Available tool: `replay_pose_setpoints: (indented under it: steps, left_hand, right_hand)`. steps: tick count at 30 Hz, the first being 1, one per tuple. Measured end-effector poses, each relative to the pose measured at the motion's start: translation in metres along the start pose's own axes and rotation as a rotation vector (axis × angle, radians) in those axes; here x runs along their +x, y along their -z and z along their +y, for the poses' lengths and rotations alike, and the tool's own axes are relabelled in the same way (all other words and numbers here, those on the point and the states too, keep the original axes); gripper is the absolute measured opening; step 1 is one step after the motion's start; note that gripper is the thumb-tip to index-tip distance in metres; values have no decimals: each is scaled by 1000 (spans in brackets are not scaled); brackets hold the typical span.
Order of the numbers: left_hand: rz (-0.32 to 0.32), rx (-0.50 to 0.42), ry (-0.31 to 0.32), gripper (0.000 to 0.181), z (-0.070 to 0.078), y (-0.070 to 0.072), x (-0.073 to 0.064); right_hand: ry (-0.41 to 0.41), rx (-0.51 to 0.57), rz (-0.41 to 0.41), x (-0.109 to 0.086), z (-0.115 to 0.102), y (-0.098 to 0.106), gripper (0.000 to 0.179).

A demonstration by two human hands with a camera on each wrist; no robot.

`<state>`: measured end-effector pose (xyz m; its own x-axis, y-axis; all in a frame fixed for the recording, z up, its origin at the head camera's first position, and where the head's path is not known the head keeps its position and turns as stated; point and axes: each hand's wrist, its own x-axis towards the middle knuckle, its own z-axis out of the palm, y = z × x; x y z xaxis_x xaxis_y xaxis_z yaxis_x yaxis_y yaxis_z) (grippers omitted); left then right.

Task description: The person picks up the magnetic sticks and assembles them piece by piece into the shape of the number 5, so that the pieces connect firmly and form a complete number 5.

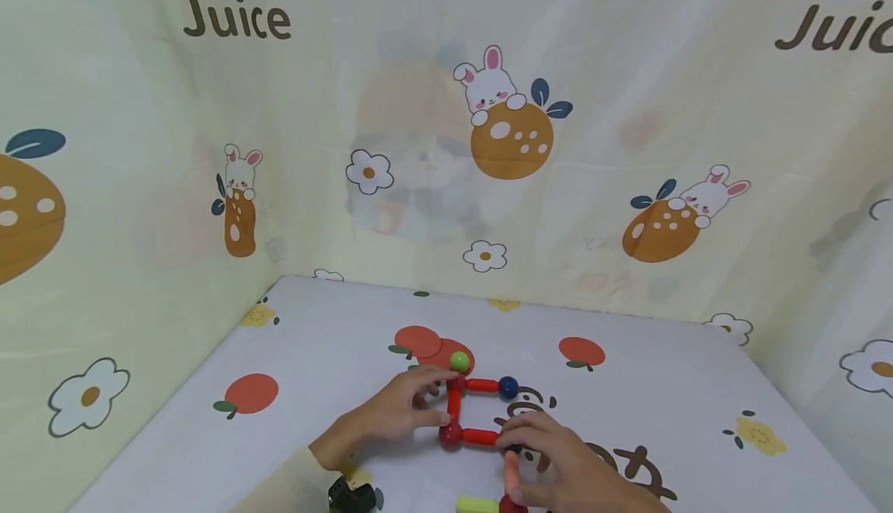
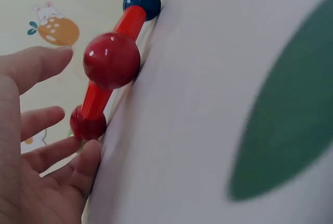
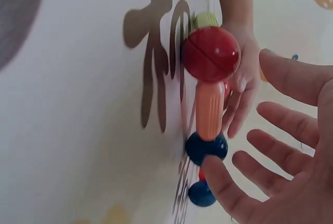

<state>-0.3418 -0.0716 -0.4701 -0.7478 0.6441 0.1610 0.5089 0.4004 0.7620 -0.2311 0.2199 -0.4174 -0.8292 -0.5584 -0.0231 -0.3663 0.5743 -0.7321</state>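
Note:
A figure of magnetic rods and balls lies on the printed cloth. Red rods [image 1: 481, 437] link a near red ball [image 1: 450, 435], a far red ball [image 1: 456, 381] and a blue ball [image 1: 508, 387]. An orange rod [image 3: 209, 110] runs between a dark blue ball [image 3: 206, 148] and another red ball [image 3: 210, 54]. My left hand [image 1: 401, 404] spreads along the left side, fingertips at the far red ball, thumb beside the near one. My right hand [image 1: 558, 459] has loosely extended fingers; one fingertip touches the dark blue ball. Neither hand grips anything.
Beyond the far red ball is a green ball [image 1: 460, 362]. A yellow-green rod [image 1: 477, 505] joins the nearest red ball at the frame's bottom edge. On my left wrist sits a black device [image 1: 351, 495]. Printed curtains [image 1: 412, 265] stand behind and beside the table.

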Motion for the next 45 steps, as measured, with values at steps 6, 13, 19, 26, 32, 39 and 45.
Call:
replay_pose_setpoints:
  steps: [6, 13, 19, 26, 32, 39, 45]
  left_hand:
    - [109, 22, 0, 53, 2, 3, 14]
    - [191, 36, 116, 46, 3, 5, 36]
    - [186, 122, 183, 48, 4, 7, 55]
    - [163, 147, 222, 48, 6, 5, 67]
    - [138, 168, 222, 39, 0, 2, 73]
    - [112, 131, 223, 32, -5, 2, 75]
    - [116, 107, 207, 32, -7, 2, 73]
  right_hand:
    - [-61, -31, -17, -3, 8, 0, 58]
    - [-20, -107, -67, -1, 19, -1, 70]
    - [-74, -59, -57, 0, 20, -3, 77]
    - [-91, -20, -48, 1, 19, -4, 80]
    - [-88, -17, -41, 1, 20, -5, 81]
    - [-57, -25, -44, 0, 22, -4, 80]
    - [-62, 7, -41, 0, 25, -4, 80]
